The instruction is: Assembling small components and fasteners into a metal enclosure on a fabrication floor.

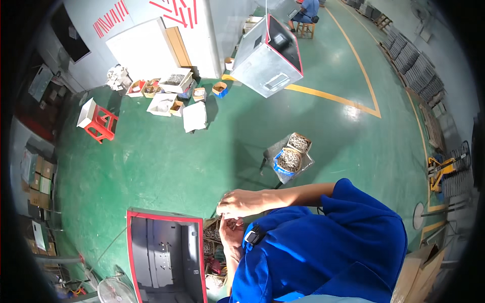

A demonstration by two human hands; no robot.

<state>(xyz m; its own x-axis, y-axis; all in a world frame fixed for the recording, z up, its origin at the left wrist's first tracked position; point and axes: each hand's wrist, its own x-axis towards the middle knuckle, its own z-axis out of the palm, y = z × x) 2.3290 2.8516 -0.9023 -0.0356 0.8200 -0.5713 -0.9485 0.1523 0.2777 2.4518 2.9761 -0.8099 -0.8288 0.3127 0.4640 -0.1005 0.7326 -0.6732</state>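
Note:
My right hand (235, 203) reaches in from the right, its fingers bent and pinched together at the fingertips. Just below it, my left hand (231, 234) is raised with its fingers curled, close to the right fingertips. Whatever small thing they hold is too small to make out. Both hands are beside the red-rimmed edge of a grey metal cabinet (201, 252), whose open side shows a dark interior with small holes and fittings. Partly under my hands are bins of small hardware (211, 230), partly hidden by the left hand and forearm.
A second red-rimmed metal cabinet (262, 68) hangs ahead. Two containers of small metal parts (289, 160) stand on a small stand. Boxes (164, 103) and a red stool (102, 124) are far left. A fan (115, 291) is at lower left, cardboard (417, 270) at lower right. A seated person (306, 11) is far off.

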